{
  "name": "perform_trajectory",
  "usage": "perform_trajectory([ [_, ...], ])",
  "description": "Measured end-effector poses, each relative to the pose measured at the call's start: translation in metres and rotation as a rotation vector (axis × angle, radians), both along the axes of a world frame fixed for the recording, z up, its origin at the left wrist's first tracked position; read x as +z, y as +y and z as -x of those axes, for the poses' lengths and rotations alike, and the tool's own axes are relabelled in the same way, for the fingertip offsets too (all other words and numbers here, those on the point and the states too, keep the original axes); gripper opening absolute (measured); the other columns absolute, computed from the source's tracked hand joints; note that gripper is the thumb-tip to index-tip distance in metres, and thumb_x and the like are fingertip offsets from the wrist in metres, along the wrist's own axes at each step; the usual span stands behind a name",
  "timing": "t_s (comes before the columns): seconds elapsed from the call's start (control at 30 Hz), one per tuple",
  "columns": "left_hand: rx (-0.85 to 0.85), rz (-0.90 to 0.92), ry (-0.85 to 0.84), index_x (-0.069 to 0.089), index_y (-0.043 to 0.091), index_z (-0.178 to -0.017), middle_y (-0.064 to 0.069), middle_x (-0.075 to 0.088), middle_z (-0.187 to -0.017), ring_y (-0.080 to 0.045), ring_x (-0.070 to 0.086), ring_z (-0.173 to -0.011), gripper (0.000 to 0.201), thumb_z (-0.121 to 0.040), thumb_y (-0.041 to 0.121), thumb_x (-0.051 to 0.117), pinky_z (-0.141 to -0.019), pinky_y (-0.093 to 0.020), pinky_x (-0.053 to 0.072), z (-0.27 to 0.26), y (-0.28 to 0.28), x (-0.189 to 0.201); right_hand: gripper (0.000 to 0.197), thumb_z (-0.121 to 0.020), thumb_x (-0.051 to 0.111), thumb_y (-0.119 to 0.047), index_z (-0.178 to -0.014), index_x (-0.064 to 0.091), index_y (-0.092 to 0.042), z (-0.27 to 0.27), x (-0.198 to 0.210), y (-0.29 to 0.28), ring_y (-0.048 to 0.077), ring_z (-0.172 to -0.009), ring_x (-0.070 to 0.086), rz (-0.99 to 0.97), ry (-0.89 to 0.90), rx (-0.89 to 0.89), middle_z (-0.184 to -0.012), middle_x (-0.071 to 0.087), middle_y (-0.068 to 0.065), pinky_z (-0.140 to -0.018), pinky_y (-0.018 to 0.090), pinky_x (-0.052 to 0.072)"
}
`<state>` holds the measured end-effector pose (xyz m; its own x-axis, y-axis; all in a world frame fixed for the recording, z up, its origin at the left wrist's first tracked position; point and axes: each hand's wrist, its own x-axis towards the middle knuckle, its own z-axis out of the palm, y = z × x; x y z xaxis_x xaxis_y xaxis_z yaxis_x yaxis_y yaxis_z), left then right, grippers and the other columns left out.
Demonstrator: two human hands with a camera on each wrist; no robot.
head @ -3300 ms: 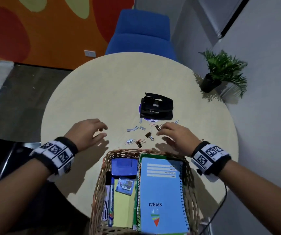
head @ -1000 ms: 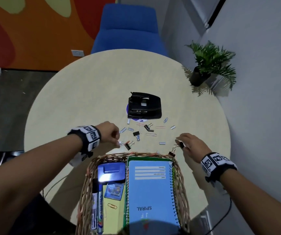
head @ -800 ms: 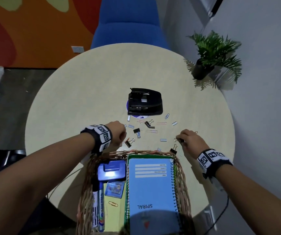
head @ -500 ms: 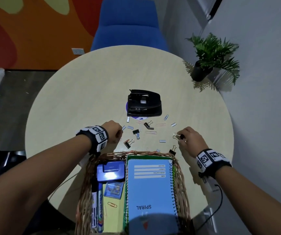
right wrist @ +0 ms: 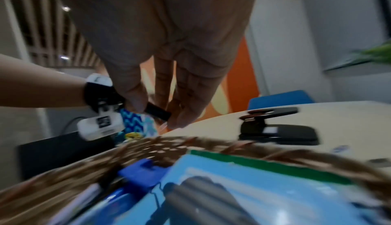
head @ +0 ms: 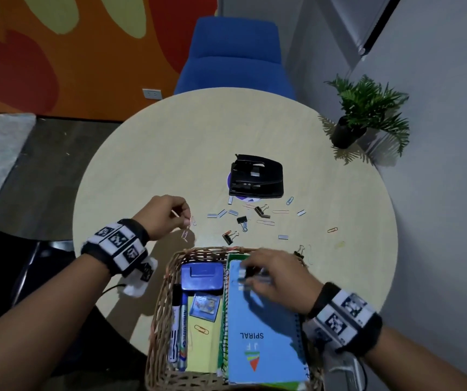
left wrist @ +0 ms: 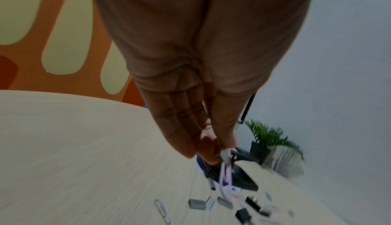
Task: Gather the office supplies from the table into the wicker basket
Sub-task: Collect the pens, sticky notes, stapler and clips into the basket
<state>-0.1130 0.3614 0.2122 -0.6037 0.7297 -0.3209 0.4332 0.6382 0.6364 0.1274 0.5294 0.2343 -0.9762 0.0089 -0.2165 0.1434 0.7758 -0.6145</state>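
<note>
Office supplies are lying partly gathered: a blue spiral notebook (head: 266, 331), a blue stamp pad (head: 201, 276), markers (head: 180, 334) and one paper clip are resting inside the wicker basket (head: 159, 328), while binder clips (head: 242, 220), staple strips (head: 222, 213) and loose paper clips (head: 280, 212) are sitting scattered on the counter (head: 170, 153) just beyond the basket's far rim. A black hole punch (head: 256, 176) is standing farther from the basket, past the scatter. The right hand (head: 280, 277) is hovering over the basket's far end, its grip pinching a small black binder clip (right wrist: 157, 114) between thumb and fingertips. The left hand (head: 164, 218) is poised beside the basket's far left corner, its grip pressed together on a linked string of pale paper clips (left wrist: 226, 173) dangling toward the counter. These small pieces are looking light, stiff and slippery, so pinching each by an edge or wire loop seems best. The punch is appearing heavier and rigid, probably calling for a whole-hand hold across its body.
</note>
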Motion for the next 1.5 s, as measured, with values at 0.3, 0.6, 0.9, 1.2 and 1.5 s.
perform_trajectory([
  [0.3, 0.162, -0.227, -0.085, 0.068, 0.027, -0.083, 0.012, 0.073, -0.083, -0.005, 0.07, -0.072, 0.015, -0.084, 0.011, 0.068, -0.071, -0.02, 0.053, -0.054, -0.054, -0.001, 0.032, -0.091, 0.051, -0.014, -0.121, 0.059, -0.008, -0.007, -0.02, -0.088, 0.039, -0.096, 0.057, -0.147, -0.126, 0.489, -0.111, 0.059, 0.017, -0.069, 0.043, 0.047],
  [0.6, 0.494, -0.424, -0.07, 0.071, 0.025, -0.077, 0.015, 0.073, -0.063, -0.01, 0.072, -0.071, 0.017, -0.081, 0.008, 0.07, -0.073, -0.015, 0.056, -0.063, -0.033, -0.002, 0.029, -0.09, 0.051, -0.007, -0.116, 0.063, -0.009, -0.018, -0.025, -0.101, 0.038, -0.085, 0.06, -0.15, -0.103, 0.534, -0.097, 0.062, 0.017, -0.059, 0.041, 0.047],
  [0.9, 0.603, -0.443, -0.114, 0.066, 0.021, -0.114, -0.002, 0.074, -0.084, -0.016, 0.073, -0.08, 0.033, -0.082, 0.012, 0.071, -0.089, -0.03, 0.055, -0.077, -0.037, 0.004, 0.045, -0.087, 0.059, -0.016, -0.131, 0.047, -0.016, -0.032, -0.031, -0.1, 0.035, -0.114, 0.052, -0.135, -0.068, 0.495, -0.126, 0.054, 0.013, -0.076, 0.049, 0.054],
  [1.2, 0.381, -0.287, -0.143, 0.074, 0.024, -0.081, 0.002, 0.077, -0.075, -0.01, 0.073, -0.074, 0.011, -0.08, 0.014, 0.073, -0.073, -0.018, 0.055, -0.116, -0.063, 0.017, 0.039, -0.092, 0.049, -0.034, -0.13, 0.052, -0.024, -0.062, -0.017, -0.044, 0.023, -0.115, 0.055, -0.143, -0.082, 0.27, -0.127, 0.059, -0.001, -0.086, 0.04, 0.05],
  [1.5, -0.035, 0.096, -0.046, 0.054, 0.065, -0.072, 0.018, 0.075, -0.084, 0.005, 0.067, -0.077, 0.017, -0.07, 0.051, 0.064, -0.077, -0.024, 0.054, -0.17, -0.087, 0.001, 0.029, -0.091, 0.058, -0.02, -0.12, 0.063, -0.022, -0.062, -0.042, 0.09, 0.021, -0.1, 0.063, -0.245, -0.068, -0.342, -0.118, 0.066, 0.002, -0.082, 0.034, 0.049],
])
